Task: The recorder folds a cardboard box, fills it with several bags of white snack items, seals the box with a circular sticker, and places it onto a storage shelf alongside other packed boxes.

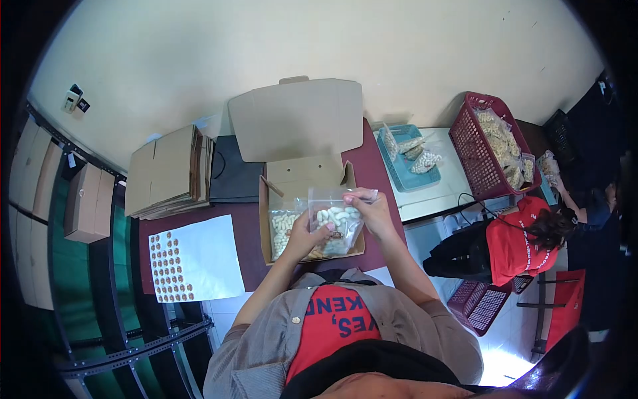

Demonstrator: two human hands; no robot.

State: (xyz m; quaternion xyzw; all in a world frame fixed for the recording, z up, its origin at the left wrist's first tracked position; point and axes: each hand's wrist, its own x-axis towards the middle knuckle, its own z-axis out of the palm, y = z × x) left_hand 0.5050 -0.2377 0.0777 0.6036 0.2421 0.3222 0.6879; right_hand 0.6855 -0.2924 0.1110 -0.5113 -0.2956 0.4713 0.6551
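Observation:
A clear zip-top plastic bag point(336, 219) of whitish, elongated pieces is held up between both hands over an open cardboard box point(303, 172). My right hand point(370, 212) pinches the bag's top right corner. My left hand point(308, 234) grips its lower left side, the thumb lying on the front near a small round sticker. Inside the box, at its left, lies another clear bag point(282, 232) of whitish pieces. Some tan pieces show at the box's near edge. The box's lid point(299, 119) stands raised against the wall. The rest of the box's inside is hidden by the held bag.
Flattened cardboard boxes point(164, 167) and a sheet of round stickers point(199, 259) lie at left. Right are a teal tray point(408, 184) of filled bags and a maroon basket point(461, 149) of bags. A person in a red shirt point(521, 239) stands at right, another person's arm point(573, 202) beyond.

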